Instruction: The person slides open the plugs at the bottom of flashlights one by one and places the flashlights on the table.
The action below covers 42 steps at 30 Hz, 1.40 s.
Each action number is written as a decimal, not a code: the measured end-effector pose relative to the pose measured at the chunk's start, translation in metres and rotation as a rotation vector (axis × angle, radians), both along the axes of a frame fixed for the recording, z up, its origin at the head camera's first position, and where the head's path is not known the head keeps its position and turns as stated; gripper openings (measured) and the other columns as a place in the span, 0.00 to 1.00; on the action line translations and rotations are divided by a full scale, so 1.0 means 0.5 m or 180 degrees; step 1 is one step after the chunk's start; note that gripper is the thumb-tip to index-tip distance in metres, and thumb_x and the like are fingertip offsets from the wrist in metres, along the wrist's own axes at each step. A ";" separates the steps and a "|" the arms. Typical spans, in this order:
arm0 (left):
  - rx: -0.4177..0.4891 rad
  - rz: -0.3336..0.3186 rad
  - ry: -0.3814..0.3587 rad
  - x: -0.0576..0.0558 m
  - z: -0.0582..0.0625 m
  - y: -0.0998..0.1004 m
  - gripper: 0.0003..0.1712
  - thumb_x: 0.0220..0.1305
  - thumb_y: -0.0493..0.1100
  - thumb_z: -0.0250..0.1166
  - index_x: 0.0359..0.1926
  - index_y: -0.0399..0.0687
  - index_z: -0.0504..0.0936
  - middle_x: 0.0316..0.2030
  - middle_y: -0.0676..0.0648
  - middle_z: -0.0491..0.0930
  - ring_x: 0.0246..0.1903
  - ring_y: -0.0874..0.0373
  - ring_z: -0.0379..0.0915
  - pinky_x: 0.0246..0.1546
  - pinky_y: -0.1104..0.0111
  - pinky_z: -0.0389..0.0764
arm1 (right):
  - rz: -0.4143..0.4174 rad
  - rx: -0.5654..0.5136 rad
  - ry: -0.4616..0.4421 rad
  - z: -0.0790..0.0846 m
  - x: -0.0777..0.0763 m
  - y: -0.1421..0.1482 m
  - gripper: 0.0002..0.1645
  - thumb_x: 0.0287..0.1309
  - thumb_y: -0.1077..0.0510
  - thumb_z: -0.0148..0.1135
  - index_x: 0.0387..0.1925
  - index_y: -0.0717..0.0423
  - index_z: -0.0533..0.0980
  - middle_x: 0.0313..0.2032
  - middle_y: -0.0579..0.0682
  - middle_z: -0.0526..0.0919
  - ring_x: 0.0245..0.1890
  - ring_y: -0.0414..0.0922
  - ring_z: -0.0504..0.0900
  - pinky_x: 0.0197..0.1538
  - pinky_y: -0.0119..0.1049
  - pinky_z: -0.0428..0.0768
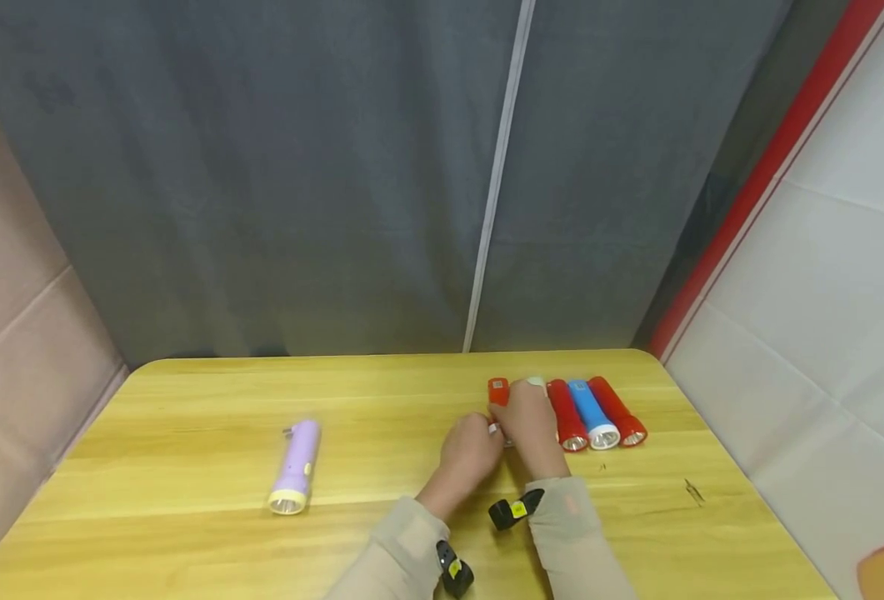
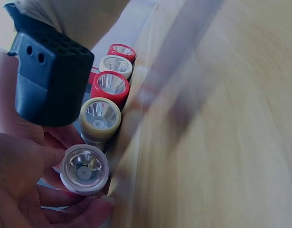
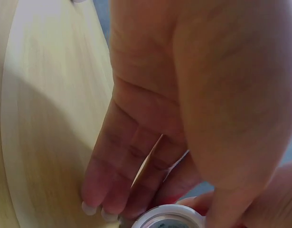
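Observation:
A red flashlight (image 1: 497, 389) with a white lens rim (image 2: 84, 169) lies at the left end of a row, partly hidden by both hands. My left hand (image 1: 471, 447) holds it near the lens, thumb on one side and fingers curled below in the left wrist view. From above, my right hand (image 1: 529, 419) grips the same flashlight's body; its thumb and fingers come round beside the white rim (image 3: 169, 219) in the right wrist view. Right beside it is a flashlight with a cream rim (image 2: 100, 119), mostly covered by my right hand in the head view.
Further right in the row lie a red flashlight (image 1: 566, 415), a blue one (image 1: 591, 413) with a white head and another red one (image 1: 617, 411). A purple flashlight (image 1: 297, 462) lies apart on the left of the wooden table (image 1: 187, 467). A grey curtain (image 1: 299, 183) hangs behind.

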State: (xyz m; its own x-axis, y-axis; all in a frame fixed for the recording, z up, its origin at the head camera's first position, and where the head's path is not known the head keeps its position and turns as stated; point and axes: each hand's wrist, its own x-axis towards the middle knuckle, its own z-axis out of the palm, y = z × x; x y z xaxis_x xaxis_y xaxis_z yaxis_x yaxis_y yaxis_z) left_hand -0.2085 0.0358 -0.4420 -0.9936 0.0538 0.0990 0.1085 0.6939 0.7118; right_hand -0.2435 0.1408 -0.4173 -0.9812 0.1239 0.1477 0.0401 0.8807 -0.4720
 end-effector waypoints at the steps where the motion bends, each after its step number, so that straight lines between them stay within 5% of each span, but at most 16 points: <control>1: -0.0015 0.0009 -0.0009 0.000 0.000 -0.001 0.19 0.63 0.43 0.62 0.15 0.48 0.72 0.22 0.43 0.80 0.19 0.54 0.69 0.18 0.63 0.68 | 0.0004 -0.0011 -0.0017 -0.001 -0.001 -0.002 0.13 0.53 0.55 0.69 0.25 0.63 0.80 0.23 0.55 0.81 0.21 0.50 0.75 0.26 0.40 0.77; 11: -0.0031 0.0025 -0.0022 0.003 0.004 -0.016 0.17 0.59 0.44 0.67 0.17 0.48 0.73 0.19 0.47 0.75 0.18 0.56 0.67 0.16 0.67 0.65 | -0.0050 0.0005 -0.0140 -0.003 -0.009 -0.013 0.18 0.53 0.52 0.71 0.31 0.66 0.81 0.27 0.58 0.85 0.23 0.51 0.77 0.29 0.44 0.82; 24: 0.0172 -0.0127 -0.0196 0.022 0.007 -0.033 0.17 0.59 0.47 0.68 0.18 0.47 0.76 0.17 0.52 0.70 0.16 0.59 0.64 0.16 0.71 0.64 | 0.0000 0.0025 -0.0182 -0.013 -0.012 -0.014 0.19 0.55 0.50 0.70 0.26 0.64 0.79 0.24 0.56 0.82 0.22 0.50 0.76 0.25 0.43 0.77; 32: 0.0419 -0.0166 -0.0418 0.029 0.002 -0.042 0.19 0.62 0.51 0.70 0.22 0.45 0.78 0.17 0.52 0.70 0.16 0.59 0.66 0.16 0.71 0.66 | 0.0025 -0.0355 -0.0307 -0.015 -0.015 -0.012 0.18 0.52 0.51 0.72 0.25 0.61 0.77 0.22 0.52 0.77 0.21 0.47 0.73 0.23 0.35 0.69; 42: 0.0628 -0.0170 -0.0400 0.032 -0.003 -0.052 0.14 0.58 0.48 0.72 0.28 0.42 0.80 0.20 0.50 0.74 0.19 0.59 0.68 0.18 0.71 0.69 | -0.0010 -0.0736 -0.0208 -0.010 -0.018 -0.022 0.30 0.52 0.49 0.72 0.50 0.66 0.82 0.42 0.61 0.89 0.34 0.51 0.85 0.39 0.43 0.87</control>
